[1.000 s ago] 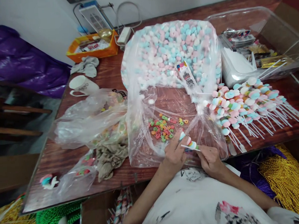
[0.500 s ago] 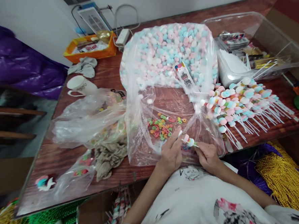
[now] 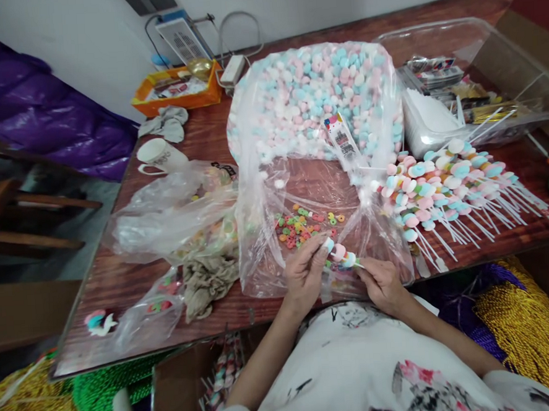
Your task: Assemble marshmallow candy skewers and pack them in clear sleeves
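My right hand (image 3: pixel 382 279) pinches the white stick of a candy skewer (image 3: pixel 345 257), which is tilted up to the left and strung with pink, white and blue marshmallows. At its upper end, my left hand (image 3: pixel 306 268) holds a pale blue marshmallow (image 3: pixel 329 245) between thumb and fingers. Whether that marshmallow is on the stick, I cannot tell. Just beyond my hands, coloured ring candies (image 3: pixel 299 226) lie on a clear plastic bag (image 3: pixel 259 256). Further back, the large bag is full of pink, blue and white marshmallows (image 3: pixel 305 92), with a small printed packet (image 3: pixel 342 139) on it.
Finished-looking marshmallow skewers (image 3: pixel 441 189) are piled at the right, before a clear plastic bin (image 3: pixel 431 134). On the left are a white mug (image 3: pixel 160 156), crumpled plastic bags (image 3: pixel 164 218), a brown cloth (image 3: pixel 209 284) and an orange tray (image 3: pixel 179 99).
The view has shifted slightly, so the table appears further right. My left hand has drawn back a little to the left, and the blue marshmallow at the skewer's upper end shows more.
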Tool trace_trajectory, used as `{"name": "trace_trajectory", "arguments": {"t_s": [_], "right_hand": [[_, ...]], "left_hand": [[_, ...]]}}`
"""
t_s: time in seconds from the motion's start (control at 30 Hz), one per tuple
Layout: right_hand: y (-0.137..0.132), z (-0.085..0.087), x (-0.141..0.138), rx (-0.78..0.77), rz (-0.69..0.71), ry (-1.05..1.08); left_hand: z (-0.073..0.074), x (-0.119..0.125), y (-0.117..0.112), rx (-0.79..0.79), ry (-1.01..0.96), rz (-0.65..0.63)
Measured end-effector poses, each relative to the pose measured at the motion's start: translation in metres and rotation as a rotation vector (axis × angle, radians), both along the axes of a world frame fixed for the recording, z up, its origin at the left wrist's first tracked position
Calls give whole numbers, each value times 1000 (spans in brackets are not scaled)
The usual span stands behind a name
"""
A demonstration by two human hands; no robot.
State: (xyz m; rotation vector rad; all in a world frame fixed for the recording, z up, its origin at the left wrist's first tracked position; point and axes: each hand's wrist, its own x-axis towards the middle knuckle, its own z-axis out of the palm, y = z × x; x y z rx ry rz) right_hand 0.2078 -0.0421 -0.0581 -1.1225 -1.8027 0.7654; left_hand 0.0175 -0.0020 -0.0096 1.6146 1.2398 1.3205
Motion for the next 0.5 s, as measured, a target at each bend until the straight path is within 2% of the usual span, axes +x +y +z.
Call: {"name": "trace_trajectory", "arguments": {"t_s": [0.13, 0.23, 0.4, 0.5], "right_hand": [[0, 0, 0, 7, 34, -38], [0, 3, -1, 38, 32, -144], [1, 14, -1, 144, -53, -435], [2, 16, 0, 150, -45, -498]], "left_hand": [[-3, 1, 4, 38, -47, 53], [-2, 0, 6, 50, -69, 74], [1, -4, 5, -3, -123, 145], [0, -5, 3, -66, -237, 183]]}}
